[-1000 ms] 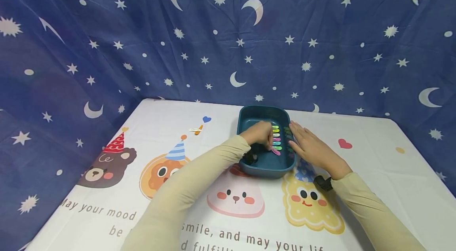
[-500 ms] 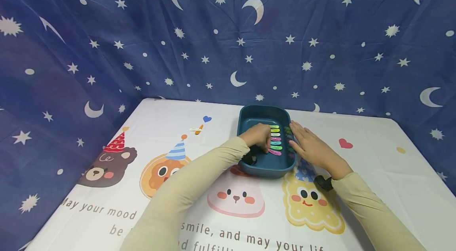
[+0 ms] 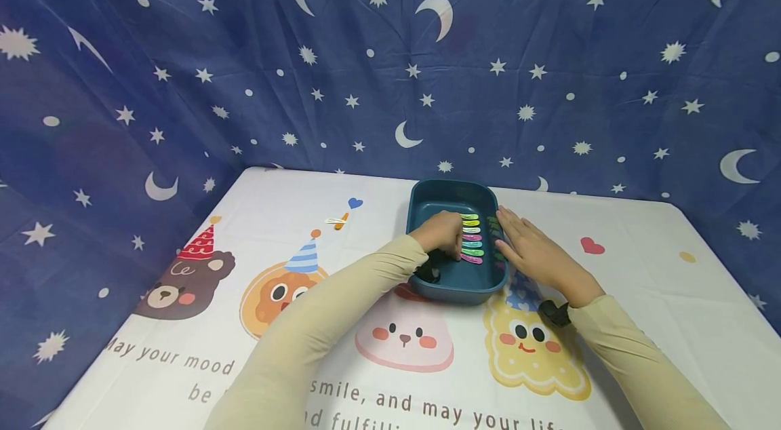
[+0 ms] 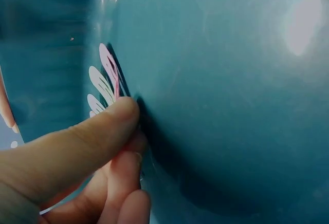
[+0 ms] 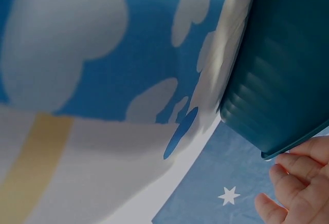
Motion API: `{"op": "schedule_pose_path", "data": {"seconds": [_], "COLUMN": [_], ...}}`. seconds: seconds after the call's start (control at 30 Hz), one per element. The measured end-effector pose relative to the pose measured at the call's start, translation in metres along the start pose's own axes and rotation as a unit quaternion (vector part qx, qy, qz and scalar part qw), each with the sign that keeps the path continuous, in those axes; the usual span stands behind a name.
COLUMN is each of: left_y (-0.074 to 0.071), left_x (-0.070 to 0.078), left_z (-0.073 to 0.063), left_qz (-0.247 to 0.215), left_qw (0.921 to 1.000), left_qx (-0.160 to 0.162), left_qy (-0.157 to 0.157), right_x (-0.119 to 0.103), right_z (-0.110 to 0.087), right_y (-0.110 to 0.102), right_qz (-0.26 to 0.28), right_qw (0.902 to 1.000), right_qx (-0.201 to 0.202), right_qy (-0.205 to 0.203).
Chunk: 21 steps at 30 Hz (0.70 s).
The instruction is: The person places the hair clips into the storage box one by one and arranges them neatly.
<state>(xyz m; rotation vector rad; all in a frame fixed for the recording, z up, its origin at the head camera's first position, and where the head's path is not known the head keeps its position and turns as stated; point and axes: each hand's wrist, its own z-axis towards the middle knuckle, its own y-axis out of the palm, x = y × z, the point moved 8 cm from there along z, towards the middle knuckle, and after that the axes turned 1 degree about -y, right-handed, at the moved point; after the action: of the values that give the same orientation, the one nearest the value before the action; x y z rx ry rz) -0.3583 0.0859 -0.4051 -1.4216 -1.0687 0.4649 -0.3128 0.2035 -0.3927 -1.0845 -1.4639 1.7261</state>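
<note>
A dark teal bin [image 3: 456, 296] stands on the table, with several snap hair clips in one column along its right side. At the near end lies a pink hair clip [image 3: 472, 259], beside a green hair clip [image 3: 473, 252]. My left hand [image 3: 442, 233] reaches into the bin, and in the left wrist view its thumb and fingers pinch the tail of the pink clip [image 4: 108, 62]. The fingers cover the clips' left ends. Against the bin's right wall rests my right hand [image 3: 537, 255], fingers extended; the right wrist view shows fingertips [image 5: 285, 165] at the rim.
A white hair clip [image 3: 333, 221] and an orange hair clip [image 3: 341, 222] lie on the tablecloth left of the bin, touching or nearly so. A blue curtain [image 3: 390, 77] with moons and stars hangs behind the table and along its left side.
The pink clip has turned from a slant to nearly level with the others and shifted slightly closer to the green one. My left hand moved slightly with it; my right hand stayed put.
</note>
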Motion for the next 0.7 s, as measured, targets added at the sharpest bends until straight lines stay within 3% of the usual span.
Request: {"op": "schedule_pose_path", "data": {"seconds": [0.43,0.7], "left_y": [0.0016,-0.0041], "left_x": [-0.0054,-0.0061], "left_z": [0.0004,-0.0016], "left_qz": [-0.02,-0.017], "left_qw": [0.9994,0.9997], "left_qx": [-0.012,-0.016], "left_qy": [-0.026,0.002], "right_x": [0.0014,0.0014], "right_z": [0.0006,0.0012], "right_y": [0.0008,0.001], "right_qz": [-0.001,-0.002], "right_qw": [1.0,1.0], "right_qx": [-0.002,-0.003], "right_qy": [0.003,0.003]}}
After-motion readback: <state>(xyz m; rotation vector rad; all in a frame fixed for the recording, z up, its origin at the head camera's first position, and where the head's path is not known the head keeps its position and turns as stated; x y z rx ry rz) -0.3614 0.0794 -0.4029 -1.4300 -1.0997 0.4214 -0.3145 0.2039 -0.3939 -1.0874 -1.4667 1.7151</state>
